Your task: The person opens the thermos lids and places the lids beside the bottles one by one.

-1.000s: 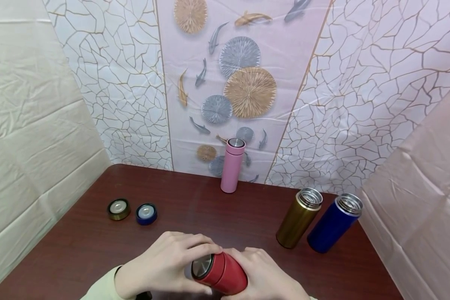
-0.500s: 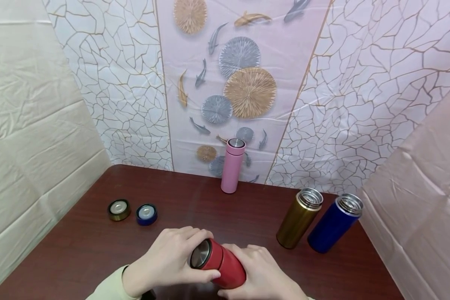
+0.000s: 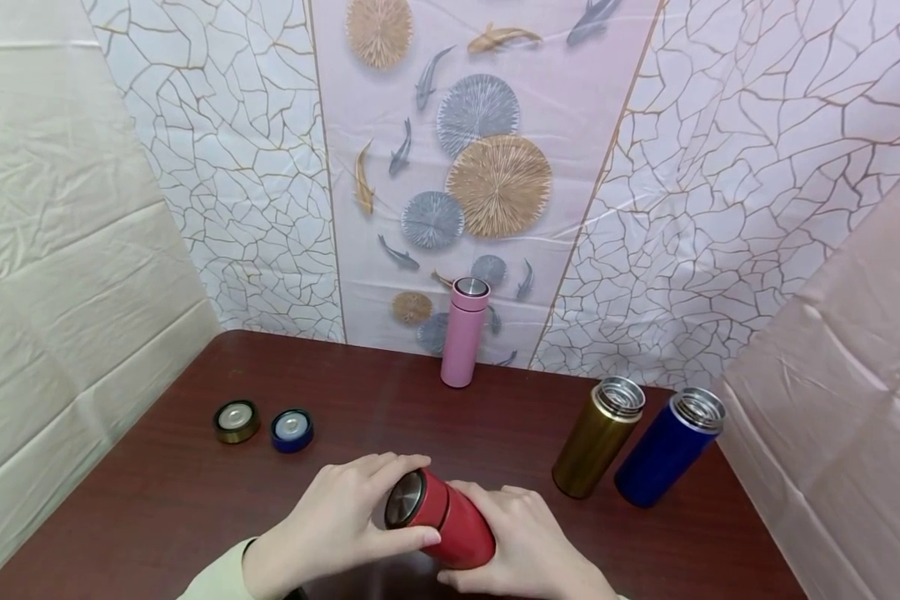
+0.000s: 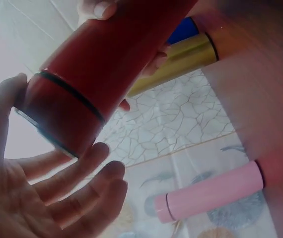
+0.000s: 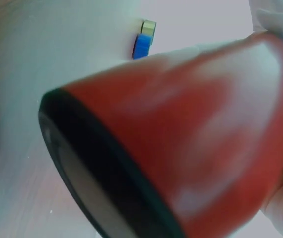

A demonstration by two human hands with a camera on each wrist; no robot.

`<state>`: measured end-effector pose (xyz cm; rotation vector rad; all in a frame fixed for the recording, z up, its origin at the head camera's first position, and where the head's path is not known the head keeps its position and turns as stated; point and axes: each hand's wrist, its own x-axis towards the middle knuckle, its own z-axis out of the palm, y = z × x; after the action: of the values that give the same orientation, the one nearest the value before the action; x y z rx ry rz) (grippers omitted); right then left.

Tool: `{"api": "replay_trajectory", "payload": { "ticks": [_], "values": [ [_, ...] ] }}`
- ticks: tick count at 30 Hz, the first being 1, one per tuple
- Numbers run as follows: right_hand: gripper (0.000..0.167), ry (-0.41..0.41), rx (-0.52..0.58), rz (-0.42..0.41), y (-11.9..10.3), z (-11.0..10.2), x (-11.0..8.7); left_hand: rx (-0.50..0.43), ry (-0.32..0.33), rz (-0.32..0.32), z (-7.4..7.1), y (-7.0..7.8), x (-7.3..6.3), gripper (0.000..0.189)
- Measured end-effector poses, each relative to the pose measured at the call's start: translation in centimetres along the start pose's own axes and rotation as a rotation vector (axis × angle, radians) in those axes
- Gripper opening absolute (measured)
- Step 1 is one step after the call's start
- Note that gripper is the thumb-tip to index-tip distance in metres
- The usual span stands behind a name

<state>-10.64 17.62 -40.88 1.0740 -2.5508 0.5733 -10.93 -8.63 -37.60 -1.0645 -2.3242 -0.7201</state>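
A red thermos (image 3: 467, 533) is held tilted over the front of the table, its steel-topped lid (image 3: 431, 510) toward the left. My left hand (image 3: 337, 521) has thumb and fingertips on opposite sides of that lid, pinching it. In the left wrist view a dark seam separates the lid (image 4: 62, 111) from the body, and some left fingers are spread below it. My right hand (image 3: 528, 546) grips the thermos body from the right. The right wrist view looks close at the red body (image 5: 196, 144) and its black-rimmed base.
A pink thermos (image 3: 463, 342) with its lid on stands by the back wall. Lidless gold (image 3: 596, 442) and blue (image 3: 660, 458) thermoses stand at the right. Their matching gold lid (image 3: 236, 423) and blue lid (image 3: 292, 432) lie inside-up at the left.
My left fingertips and thumb have shifted upward around the lid, the thumb now on its near side. The red thermos has risen slightly. The other thermoses and loose lids stay put.
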Motion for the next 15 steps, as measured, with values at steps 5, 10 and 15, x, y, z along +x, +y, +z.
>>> {"api": "replay_trajectory", "payload": {
  "ticks": [5,10,15],
  "values": [
    [0.073,-0.059,0.078,0.03,0.2,-0.5,-0.4,-0.035,-0.075,0.21,-0.9,-0.5,0.0,0.071],
    [0.07,-0.149,0.145,0.023,0.2,-0.7,-0.7,-0.06,-0.158,0.383,-1.7,-0.9,0.0,0.079],
    [0.073,-0.177,0.159,-0.02,0.1,-0.6,-0.6,-0.08,-0.145,0.427,-1.7,-0.9,0.0,0.075]
  ]
}}
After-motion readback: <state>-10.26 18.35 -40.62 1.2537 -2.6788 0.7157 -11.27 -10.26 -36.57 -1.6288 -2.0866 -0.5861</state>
